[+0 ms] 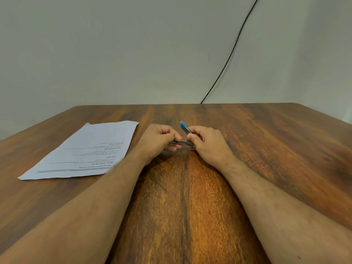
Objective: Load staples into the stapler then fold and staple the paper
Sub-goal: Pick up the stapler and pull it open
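Note:
A small blue stapler [184, 127] is held between both hands just above the middle of the wooden table [266, 149]. Its blue top cover is swung up and back, and the metal staple channel [185, 142] lies exposed between the fingers. My left hand [160, 140] pinches the left end of the channel. My right hand [207, 143] grips the stapler's right end near the hinge. Whether staples lie in the channel is too small to tell. A printed sheet of paper [85, 151] lies flat on the table to the left, apart from my hands.
A black cable [232, 52] runs down the pale wall and meets the table's far edge. The table's right edge slants down at the far right.

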